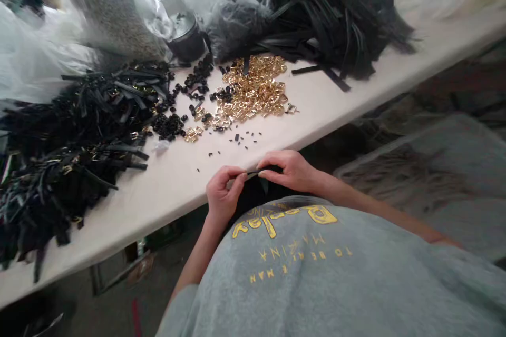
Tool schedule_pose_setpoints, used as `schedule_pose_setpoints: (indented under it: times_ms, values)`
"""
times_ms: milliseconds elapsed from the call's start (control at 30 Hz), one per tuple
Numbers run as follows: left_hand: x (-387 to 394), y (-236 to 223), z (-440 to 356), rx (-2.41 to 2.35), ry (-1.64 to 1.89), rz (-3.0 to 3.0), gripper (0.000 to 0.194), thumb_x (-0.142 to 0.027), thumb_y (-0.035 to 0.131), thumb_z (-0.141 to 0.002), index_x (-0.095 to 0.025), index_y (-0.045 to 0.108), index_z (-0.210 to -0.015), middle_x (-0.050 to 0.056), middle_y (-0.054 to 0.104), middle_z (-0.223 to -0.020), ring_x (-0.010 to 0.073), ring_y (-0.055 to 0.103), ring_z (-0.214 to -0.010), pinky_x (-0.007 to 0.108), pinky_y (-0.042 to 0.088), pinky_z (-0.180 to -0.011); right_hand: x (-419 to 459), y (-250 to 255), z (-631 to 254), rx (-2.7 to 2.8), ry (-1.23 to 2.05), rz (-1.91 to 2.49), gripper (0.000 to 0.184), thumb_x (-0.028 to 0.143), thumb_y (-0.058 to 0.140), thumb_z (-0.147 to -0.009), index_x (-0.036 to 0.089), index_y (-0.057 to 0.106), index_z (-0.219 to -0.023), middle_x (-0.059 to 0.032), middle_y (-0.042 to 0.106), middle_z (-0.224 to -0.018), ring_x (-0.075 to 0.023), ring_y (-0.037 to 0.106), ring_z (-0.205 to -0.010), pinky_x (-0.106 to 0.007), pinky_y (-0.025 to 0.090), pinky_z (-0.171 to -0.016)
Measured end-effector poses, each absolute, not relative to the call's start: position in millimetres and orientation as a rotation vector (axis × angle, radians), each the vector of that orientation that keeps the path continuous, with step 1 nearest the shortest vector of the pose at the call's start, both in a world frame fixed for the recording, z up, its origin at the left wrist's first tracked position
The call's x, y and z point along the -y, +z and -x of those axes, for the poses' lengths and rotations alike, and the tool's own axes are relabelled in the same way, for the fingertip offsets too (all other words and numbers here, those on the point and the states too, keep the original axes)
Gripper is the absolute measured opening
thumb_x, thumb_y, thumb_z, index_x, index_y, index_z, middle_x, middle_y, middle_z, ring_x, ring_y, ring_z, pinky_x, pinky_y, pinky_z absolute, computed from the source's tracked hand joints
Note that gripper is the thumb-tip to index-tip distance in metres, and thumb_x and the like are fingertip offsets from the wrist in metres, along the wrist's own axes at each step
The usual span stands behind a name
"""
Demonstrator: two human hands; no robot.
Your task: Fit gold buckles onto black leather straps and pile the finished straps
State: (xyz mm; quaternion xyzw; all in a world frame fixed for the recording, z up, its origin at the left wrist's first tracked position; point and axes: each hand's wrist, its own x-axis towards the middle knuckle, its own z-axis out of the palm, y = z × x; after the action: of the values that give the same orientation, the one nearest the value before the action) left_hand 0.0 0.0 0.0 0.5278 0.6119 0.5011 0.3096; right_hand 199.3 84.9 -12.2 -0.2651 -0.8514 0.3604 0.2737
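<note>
My left hand [222, 192] and my right hand [288, 168] meet at the near edge of the white table [174, 184], just above my grey shirt. Both pinch a short black strap [264, 175] held between them, with fingers closed on its ends. A small metal piece may sit at the left fingertips, but it is too small to tell. A pile of gold metal buckles [253, 92] lies on the table beyond my hands, with small black plastic pieces [174, 116] scattered to its left.
A large heap of black straps [67, 152] covers the table's left. Another heap of black straps [332, 21] lies at the back right. Clear plastic bags [110, 10] stand along the back. The table edge runs diagonally, with floor and a grey bin [435, 168] to the right.
</note>
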Motion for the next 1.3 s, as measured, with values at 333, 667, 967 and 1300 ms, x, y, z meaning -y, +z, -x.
schedule_pose_setpoints:
  times_ms: [333, 667, 967, 1300]
  values:
    - [-2, 1, -5, -1.479, 1.192, -0.916, 0.036, -0.039, 0.062, -0.088, -0.018, 0.061, -0.117, -0.007, 0.056, -0.059, 0.0064, 0.049, -0.044, 0.019, 0.040, -0.048, -83, 12, -196, 2.592, 1.322, 0.928, 0.026, 0.027, 0.045, -0.100, 0.019, 0.062, -0.084, 0.0053, 0.059, -0.055, -0.0078, 0.047, -0.046, -0.023, 0.029, -0.054]
    - [0, -11, -5, -1.381, 1.209, -0.784, 0.043, -0.037, 0.062, -0.089, -0.020, 0.057, -0.129, -0.006, 0.056, -0.060, 0.0063, 0.050, -0.047, 0.018, 0.040, -0.049, -82, 18, -198, 2.453, 1.260, 0.843, 0.019, 0.030, 0.056, -0.095, 0.018, 0.066, -0.106, 0.0009, 0.070, -0.076, -0.0120, 0.061, -0.066, -0.023, 0.039, -0.064]
    - [-4, -12, -17, -1.359, 1.302, -0.712, 0.046, -0.038, 0.066, -0.087, -0.021, 0.057, -0.129, -0.006, 0.057, -0.068, 0.0065, 0.055, -0.055, 0.018, 0.046, -0.059, -73, -1, -184, 2.195, 1.055, 0.815, 0.016, 0.025, 0.067, -0.087, 0.018, 0.069, -0.101, -0.0039, 0.075, -0.097, -0.0160, 0.067, -0.087, -0.027, 0.049, -0.079]
    - [-10, -10, -15, -1.355, 1.388, -0.731, 0.046, -0.037, 0.068, -0.086, -0.022, 0.057, -0.128, -0.006, 0.055, -0.068, 0.0076, 0.058, -0.059, 0.020, 0.050, -0.065, -81, -6, -192, 2.155, 0.917, 0.904, 0.039, 0.029, 0.073, -0.082, 0.020, 0.065, -0.119, -0.0030, 0.073, -0.095, -0.0153, 0.067, -0.079, -0.027, 0.050, -0.073]
